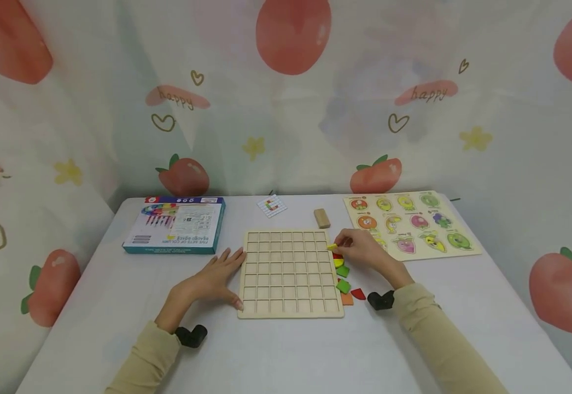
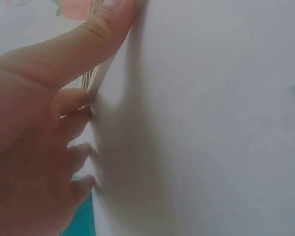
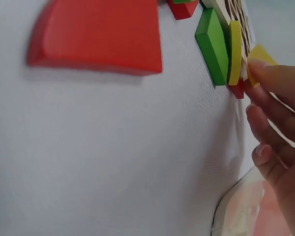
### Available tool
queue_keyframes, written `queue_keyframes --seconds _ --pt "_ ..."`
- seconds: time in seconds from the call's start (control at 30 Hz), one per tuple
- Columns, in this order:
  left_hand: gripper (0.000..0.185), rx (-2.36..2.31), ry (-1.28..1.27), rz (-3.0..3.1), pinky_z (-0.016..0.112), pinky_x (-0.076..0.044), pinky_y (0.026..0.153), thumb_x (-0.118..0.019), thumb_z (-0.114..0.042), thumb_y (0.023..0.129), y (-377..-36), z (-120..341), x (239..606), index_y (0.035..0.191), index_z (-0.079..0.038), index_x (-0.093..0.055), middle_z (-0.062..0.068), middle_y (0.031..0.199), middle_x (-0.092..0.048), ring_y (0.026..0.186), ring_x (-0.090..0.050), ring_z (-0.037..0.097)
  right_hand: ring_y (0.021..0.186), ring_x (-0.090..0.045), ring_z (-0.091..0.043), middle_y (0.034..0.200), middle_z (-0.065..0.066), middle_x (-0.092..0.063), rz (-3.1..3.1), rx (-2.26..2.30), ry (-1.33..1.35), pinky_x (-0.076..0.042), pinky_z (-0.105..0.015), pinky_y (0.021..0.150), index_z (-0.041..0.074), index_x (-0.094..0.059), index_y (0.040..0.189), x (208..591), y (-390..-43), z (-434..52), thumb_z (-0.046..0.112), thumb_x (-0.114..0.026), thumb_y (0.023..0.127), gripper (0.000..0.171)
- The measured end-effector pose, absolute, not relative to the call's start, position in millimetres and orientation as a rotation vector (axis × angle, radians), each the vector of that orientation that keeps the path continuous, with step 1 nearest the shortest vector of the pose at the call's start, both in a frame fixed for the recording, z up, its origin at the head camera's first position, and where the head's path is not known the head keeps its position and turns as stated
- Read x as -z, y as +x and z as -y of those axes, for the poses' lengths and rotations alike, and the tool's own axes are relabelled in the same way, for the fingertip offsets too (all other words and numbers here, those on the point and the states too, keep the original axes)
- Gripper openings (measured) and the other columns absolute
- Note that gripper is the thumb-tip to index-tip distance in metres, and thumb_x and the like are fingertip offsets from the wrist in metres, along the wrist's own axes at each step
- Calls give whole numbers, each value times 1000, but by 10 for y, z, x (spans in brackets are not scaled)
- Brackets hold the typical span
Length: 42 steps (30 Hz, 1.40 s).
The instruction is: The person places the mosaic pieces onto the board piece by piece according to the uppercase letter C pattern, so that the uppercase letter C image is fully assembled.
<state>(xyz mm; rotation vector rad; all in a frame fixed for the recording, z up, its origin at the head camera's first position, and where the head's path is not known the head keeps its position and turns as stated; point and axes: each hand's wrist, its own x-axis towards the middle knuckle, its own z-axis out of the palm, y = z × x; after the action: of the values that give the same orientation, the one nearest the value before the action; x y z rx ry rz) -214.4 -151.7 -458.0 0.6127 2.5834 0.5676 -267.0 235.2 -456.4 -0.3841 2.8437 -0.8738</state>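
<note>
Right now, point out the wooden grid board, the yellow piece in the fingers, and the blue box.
wooden grid board (image 1: 290, 272), head view, centre cells.
yellow piece (image 3: 259, 55), right wrist view, its visible face.
blue box (image 1: 175, 223), head view, top panel.

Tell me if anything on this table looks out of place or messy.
Nothing stands out. The coloured pieces lie loose beside the empty grid board, the right hand pinches a yellow piece, and the left hand rests flat at the board's edge.

Left hand (image 2: 34, 147) lies flat on white table (image 2: 211, 123), thumb touching wooden board (image 2: 91, 78).
</note>
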Motion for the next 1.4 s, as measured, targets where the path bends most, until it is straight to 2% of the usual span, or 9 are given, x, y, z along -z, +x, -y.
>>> queue_keyframes --seconds 0.17,0.37,0.5,0.7,0.8,1.0,1.2,1.4 --pt "124 -583 610 -2590 56 -3 123 -87 -50 62 -2171 1539 4610 156 -13 -17 5 165 -8 152 3 35 80 -59 -15 87 -1 -69 -2873 921 -446 -51 -28 73 12 -70 93 4533 -2682 -2306 18 -71 87 8" --pt "120 -616 599 -2607 57 -5 122 -86 -50 64 -2184 1547 4580 156 -12 -19 6 165 -10 152 0 36 84 -59 -15 97 -2 -72 -2839 913 -525 -52 -28 77 12 -74 104 4476 -2727 -2213 18 -70 89 17" --pt "118 -643 600 -2608 59 -7 122 -87 -47 64 -2180 1538 4535 155 -10 -21 8 164 -13 152 -1 38 86 -60 -15 101 -4 -72 -2823 902 -584 -52 -27 77 11 -75 103 4458 -2783 -2116 16 -70 88 16" --pt "118 -644 594 -2609 58 -8 122 -87 -48 63 -2183 1516 4532 155 -10 -23 7 164 -14 152 -3 37 93 -66 -19 105 -7 -74 -2791 887 -646 -56 -35 82 10 -77 103 4428 -2830 -1951 14 -69 89 16" --pt "118 -630 584 -2616 58 -9 122 -88 -48 62 -2184 1503 4531 155 -11 -24 6 164 -15 152 -3 36 94 -67 -19 102 -5 -74 -2776 889 -687 -56 -35 84 10 -77 102 4431 -2846 -1880 14 -70 89 16" --pt "119 -618 550 -2614 57 -10 122 -89 -47 61 -2179 1485 4515 155 -13 -25 5 164 -16 152 -4 35 86 -65 -12 95 0 -73 -2762 911 -745 -54 -29 77 12 -77 102 4457 -2884 -1761 12 -70 88 16" --pt "119 -611 535 -2620 56 -11 123 -89 -47 60 -2172 1487 4511 155 -13 -25 4 164 -16 152 -5 34 80 -65 -13 90 -6 -71 -2753 992 -742 -55 -28 74 6 -71 100 4513 -2907 -1660 10 -74 85 16" --pt "118 -630 537 -2615 55 -10 123 -89 -46 61 -2178 1483 4510 155 -13 -26 4 164 -16 152 -4 34 82 -65 -14 93 -6 -73 -2722 1021 -680 -54 -29 76 8 -73 96 4560 -2933 -1584 13 -73 87 11"
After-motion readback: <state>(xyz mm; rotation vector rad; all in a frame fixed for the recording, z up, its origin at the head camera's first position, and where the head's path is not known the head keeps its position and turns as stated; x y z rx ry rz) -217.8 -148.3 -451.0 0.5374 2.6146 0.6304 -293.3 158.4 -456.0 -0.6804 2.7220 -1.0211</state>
